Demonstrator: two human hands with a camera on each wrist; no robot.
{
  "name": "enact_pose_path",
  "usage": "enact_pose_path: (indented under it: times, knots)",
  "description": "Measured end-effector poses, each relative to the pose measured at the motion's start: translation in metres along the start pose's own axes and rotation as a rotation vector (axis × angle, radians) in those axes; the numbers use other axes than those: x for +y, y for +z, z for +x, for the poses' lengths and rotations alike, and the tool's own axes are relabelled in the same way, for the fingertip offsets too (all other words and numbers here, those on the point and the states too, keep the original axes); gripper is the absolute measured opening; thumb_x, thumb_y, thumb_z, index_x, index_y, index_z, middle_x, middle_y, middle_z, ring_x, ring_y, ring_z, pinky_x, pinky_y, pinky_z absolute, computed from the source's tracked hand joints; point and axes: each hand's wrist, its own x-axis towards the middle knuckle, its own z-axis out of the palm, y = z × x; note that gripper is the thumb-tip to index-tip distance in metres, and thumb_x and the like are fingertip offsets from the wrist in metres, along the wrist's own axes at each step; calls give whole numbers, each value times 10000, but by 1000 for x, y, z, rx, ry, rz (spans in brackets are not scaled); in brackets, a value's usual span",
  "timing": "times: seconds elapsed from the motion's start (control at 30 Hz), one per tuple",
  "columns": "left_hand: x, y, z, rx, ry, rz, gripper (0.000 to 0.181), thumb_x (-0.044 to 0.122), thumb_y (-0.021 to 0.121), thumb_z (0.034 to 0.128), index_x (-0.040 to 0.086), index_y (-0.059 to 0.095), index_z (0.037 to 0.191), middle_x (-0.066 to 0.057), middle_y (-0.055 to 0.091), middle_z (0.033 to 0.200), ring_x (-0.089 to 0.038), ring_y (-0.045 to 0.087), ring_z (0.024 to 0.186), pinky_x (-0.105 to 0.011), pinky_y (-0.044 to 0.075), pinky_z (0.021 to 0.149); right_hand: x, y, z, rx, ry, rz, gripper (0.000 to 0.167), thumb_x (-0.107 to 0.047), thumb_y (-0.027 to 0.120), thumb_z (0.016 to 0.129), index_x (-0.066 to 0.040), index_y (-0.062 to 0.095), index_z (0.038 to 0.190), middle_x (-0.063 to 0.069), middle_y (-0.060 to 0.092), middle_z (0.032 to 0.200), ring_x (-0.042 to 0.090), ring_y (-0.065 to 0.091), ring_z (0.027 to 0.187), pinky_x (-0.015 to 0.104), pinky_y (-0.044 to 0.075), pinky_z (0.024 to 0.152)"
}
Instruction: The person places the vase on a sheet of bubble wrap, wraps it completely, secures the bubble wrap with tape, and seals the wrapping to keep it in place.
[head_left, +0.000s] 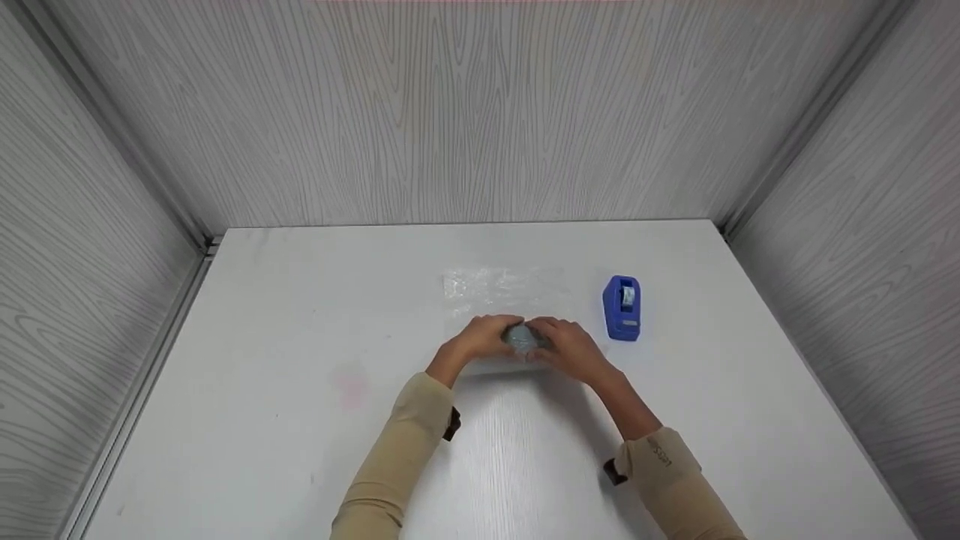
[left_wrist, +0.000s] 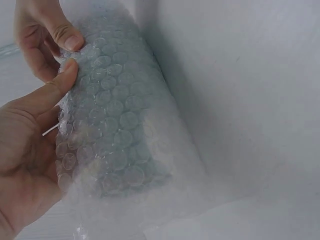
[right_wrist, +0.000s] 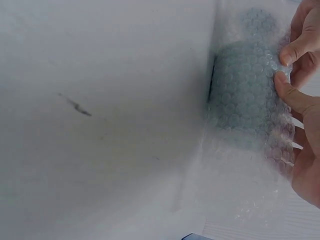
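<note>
1. Blue-green item point(head_left: 523, 339), seen through bubble wrap point(left_wrist: 115, 105), lying near the middle of the white table point(head_left: 300, 315), between your 2 hands. Take 12 o'clock as the table's far edge. The plastic blurs the item, so what it is cannot be told.

2. Your left hand point(head_left: 484, 337), at 9 o'clock from the item, pinches the wrap, thumb pressed on its face and fingers curled behind. Your right hand point(head_left: 574, 351), at 3 o'clock, grips it the same way. The 2 thumb tips sit near each other.

3. The step looks like rolling the item up. To do it well, keep your 2 grips level, draw the plastic snug without bursting bubbles, and roll evenly toward 12 o'clock, where a flat part of the wrap spreads out. Uneven pull would likely skew the roll.

4. Blue tape dispenser point(head_left: 622, 309), at about 2 o'clock, near your right hand. A pale patch on its lower end, perhaps a label, is too small to read.

5. Your tan right sleeve point(head_left: 675, 480), between 4 and 5 o'clock, carries dark lettering, not clear enough to read.
</note>
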Motion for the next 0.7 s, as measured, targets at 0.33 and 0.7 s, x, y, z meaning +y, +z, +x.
enact_pose_path:
  times: [0.33, 0.7]
  knots:
    - [-8, -4, 7, -55, -44, -110, 583, 206, 642, 868, 82, 405, 1386, -79, 463, 1341, -215, 449, 1180, -359, 372, 958, 3, -7, 10, -43, -3, 29, 456, -218, 683, 834, -36, 565, 1235, 112, 574, 1205, 270, 537, 1081, 439, 417, 898]
    - [10, 2, 5, 33, -72, -15, 578, 231, 601, 897, 7, 368, 1376, -159, 384, 1385, -301, 353, 1264, -459, 317, 1003, 5, -14, 24, -140, -37, 86, 446, -185, 673, 843, -17, 563, 1241, 125, 569, 1209, 265, 535, 1093, 416, 422, 915]
